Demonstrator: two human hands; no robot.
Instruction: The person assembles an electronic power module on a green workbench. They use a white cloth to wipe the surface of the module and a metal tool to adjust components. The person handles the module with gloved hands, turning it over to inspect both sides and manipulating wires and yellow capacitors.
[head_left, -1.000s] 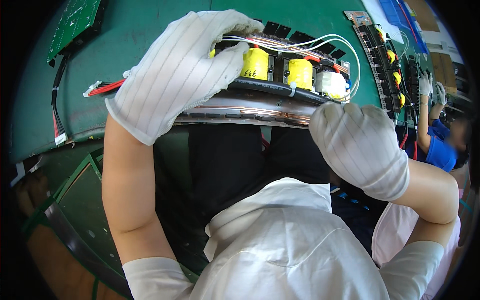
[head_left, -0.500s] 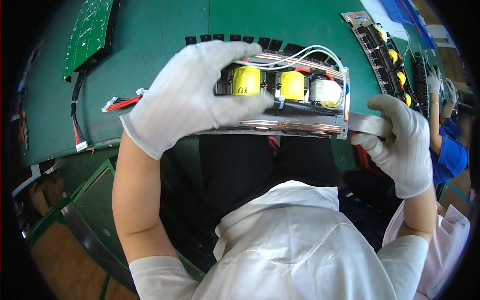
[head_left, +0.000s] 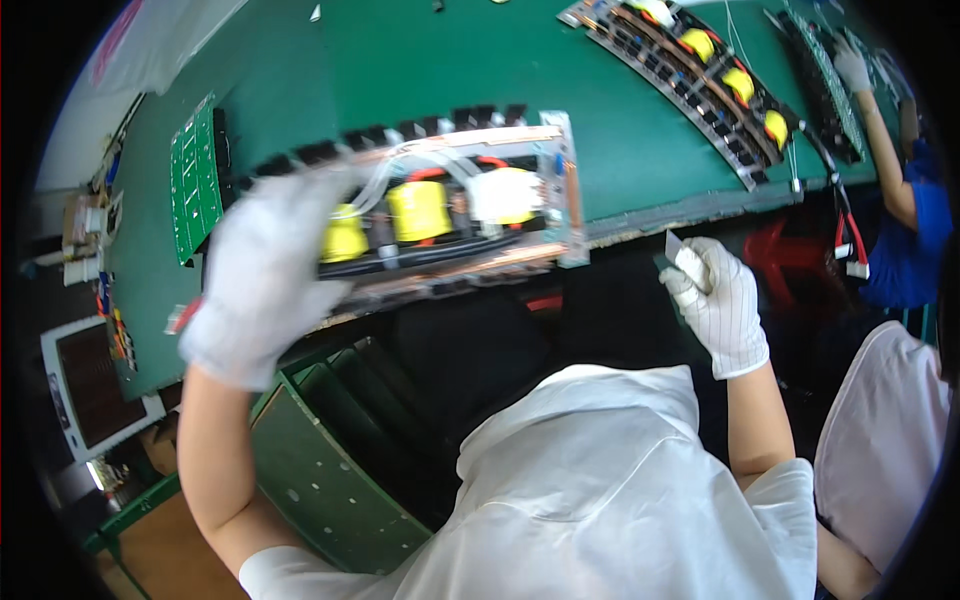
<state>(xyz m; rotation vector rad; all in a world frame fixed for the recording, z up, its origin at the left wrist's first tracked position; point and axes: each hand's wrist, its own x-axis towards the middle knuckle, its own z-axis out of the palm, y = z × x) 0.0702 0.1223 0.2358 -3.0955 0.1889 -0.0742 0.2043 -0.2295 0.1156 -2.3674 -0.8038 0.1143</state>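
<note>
My gloved left hand (head_left: 265, 275), smeared by motion, grips the left end of a long circuit board assembly (head_left: 418, 212). Yellow-wrapped coils, one white-topped part, black and white wires and copper-coloured strips fill its middle, and black tabs line its far edge. It is tilted at the table's near edge. Well to the right of it and apart from it, my gloved right hand (head_left: 725, 305) is closed on a thin flat strip (head_left: 674, 246). Only the pale pointed end of the strip shows; its kind cannot be made out.
A green circuit board (head_left: 195, 180) stands at the left of the green table (head_left: 430, 60). Another coil-bearing assembly (head_left: 690, 85) lies at the far right, a dark board (head_left: 822, 85) beside it. A co-worker's gloved hand (head_left: 852, 68) is there. A green cabinet (head_left: 320, 470) stands below left.
The assembly has shifted left in my left hand and tilted. My right hand has drawn back from its right end with the strip. The whole view has turned.
</note>
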